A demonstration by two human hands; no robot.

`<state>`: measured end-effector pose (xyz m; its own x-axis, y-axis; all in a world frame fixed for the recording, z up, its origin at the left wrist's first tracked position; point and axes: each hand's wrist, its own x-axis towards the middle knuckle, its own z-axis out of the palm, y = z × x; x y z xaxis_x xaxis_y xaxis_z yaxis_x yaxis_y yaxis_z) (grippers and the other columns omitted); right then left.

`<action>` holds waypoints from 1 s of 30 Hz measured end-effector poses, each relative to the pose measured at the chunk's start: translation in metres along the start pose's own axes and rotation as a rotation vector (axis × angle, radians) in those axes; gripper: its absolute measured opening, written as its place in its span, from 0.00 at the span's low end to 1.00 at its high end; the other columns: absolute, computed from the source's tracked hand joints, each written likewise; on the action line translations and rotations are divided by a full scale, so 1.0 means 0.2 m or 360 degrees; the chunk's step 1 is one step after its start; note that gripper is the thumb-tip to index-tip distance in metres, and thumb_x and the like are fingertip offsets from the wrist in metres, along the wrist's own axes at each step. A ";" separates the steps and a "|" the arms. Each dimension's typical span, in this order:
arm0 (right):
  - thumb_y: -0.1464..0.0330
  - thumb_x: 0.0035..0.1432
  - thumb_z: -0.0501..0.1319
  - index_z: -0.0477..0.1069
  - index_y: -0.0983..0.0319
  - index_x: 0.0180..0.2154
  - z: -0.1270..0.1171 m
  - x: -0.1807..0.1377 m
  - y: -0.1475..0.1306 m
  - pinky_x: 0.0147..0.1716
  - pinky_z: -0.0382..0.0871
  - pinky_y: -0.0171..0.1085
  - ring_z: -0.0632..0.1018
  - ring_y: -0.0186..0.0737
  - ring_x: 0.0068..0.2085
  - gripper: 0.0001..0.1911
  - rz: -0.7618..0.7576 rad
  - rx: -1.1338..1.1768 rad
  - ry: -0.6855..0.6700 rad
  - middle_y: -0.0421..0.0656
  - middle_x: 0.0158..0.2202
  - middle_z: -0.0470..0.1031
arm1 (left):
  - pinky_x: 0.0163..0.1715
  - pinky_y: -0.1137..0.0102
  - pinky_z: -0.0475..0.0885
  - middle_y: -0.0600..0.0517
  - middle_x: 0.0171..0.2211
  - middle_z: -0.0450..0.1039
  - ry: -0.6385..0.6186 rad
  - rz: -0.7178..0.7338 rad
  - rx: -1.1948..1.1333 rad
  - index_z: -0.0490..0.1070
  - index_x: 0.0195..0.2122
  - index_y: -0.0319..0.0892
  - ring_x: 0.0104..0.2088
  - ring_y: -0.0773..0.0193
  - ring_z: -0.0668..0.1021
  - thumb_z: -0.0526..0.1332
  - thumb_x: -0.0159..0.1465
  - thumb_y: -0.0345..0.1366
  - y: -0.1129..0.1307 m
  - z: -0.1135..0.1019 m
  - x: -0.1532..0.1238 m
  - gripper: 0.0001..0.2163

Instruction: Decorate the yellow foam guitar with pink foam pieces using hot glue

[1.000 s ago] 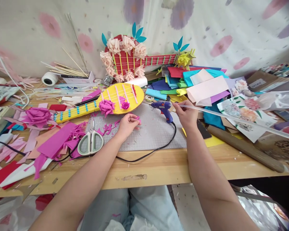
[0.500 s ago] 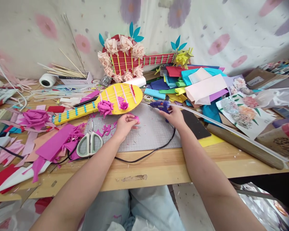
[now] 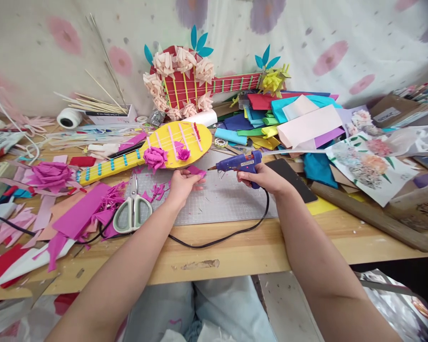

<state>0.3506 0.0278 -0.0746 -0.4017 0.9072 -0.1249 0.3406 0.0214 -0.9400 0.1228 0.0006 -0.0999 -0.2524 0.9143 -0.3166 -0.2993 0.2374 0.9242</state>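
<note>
My right hand [image 3: 266,178] grips a blue glue gun [image 3: 237,164] by its handle, with a long clear glue stick [image 3: 296,152] running out of its back. The nozzle points left, close to a small magenta crepe paper piece [image 3: 197,171] pinched in my left hand [image 3: 183,186]. Both hands are over the grey cutting mat [image 3: 217,209]. Just behind my left hand lies a yellow paper guitar [image 3: 196,147] with pink strips, white strings and magenta paper flowers [image 3: 155,158].
Green-handled scissors [image 3: 132,213] lie left of my left hand among magenta scraps. A black cord [image 3: 214,243] loops along the table's front. Behind stands a red guitar [image 3: 180,88] with pale paper roses. Coloured paper [image 3: 306,126] is piled at right, beside a brown roll [image 3: 371,216].
The glue gun has been lifted off the mat by my right hand and swung level, its nozzle near the paper. The magenta piece in my left hand now shows more fully.
</note>
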 end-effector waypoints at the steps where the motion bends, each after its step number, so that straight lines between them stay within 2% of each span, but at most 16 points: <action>1: 0.48 0.43 0.67 0.69 0.64 0.25 0.00 0.00 0.00 0.20 0.55 0.33 0.64 0.29 0.21 0.24 0.0015 -0.0012 -0.0014 0.38 0.18 0.65 | 0.21 0.72 0.74 0.55 0.24 0.71 0.0014 -0.0005 -0.0004 0.54 0.32 0.42 0.25 0.62 0.80 0.65 0.53 0.22 0.00 0.00 0.00 0.18; 11: 0.46 0.42 0.65 0.68 0.62 0.28 0.03 0.06 0.06 0.24 0.61 0.35 0.67 0.32 0.23 0.26 0.0190 -0.0272 0.0073 0.40 0.24 0.70 | 0.19 0.74 0.73 0.57 0.23 0.70 0.0007 -0.0035 0.0050 0.53 0.33 0.43 0.23 0.64 0.79 0.66 0.50 0.22 0.00 0.00 0.00 0.20; 17: 0.45 0.42 0.64 0.68 0.62 0.26 0.04 0.05 0.05 0.23 0.60 0.36 0.66 0.32 0.22 0.26 0.0177 -0.0318 0.0062 0.39 0.22 0.68 | 0.20 0.73 0.73 0.56 0.24 0.71 -0.0002 -0.0025 0.0060 0.53 0.33 0.43 0.23 0.64 0.79 0.66 0.51 0.22 0.01 0.00 0.00 0.20; 24: 0.44 0.42 0.64 0.69 0.62 0.30 0.03 0.06 0.07 0.23 0.61 0.35 0.68 0.33 0.23 0.27 0.0172 -0.0350 0.0075 0.40 0.22 0.69 | 0.20 0.74 0.73 0.56 0.24 0.72 -0.0014 -0.0018 0.0066 0.53 0.33 0.43 0.23 0.65 0.79 0.66 0.51 0.23 0.00 0.00 0.00 0.20; 30: 0.44 0.42 0.64 0.67 0.61 0.27 0.04 0.06 0.06 0.22 0.62 0.35 0.68 0.33 0.22 0.26 0.0181 -0.0385 0.0077 0.39 0.20 0.68 | 0.18 0.74 0.72 0.56 0.24 0.72 -0.0020 -0.0017 0.0053 0.53 0.33 0.43 0.23 0.66 0.79 0.66 0.51 0.22 0.01 0.00 0.00 0.19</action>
<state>0.3440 0.0352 -0.0901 -0.3102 0.9284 -0.2047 0.5766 0.0126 -0.8169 0.1221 0.0010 -0.0987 -0.2375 0.9157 -0.3242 -0.2711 0.2581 0.9273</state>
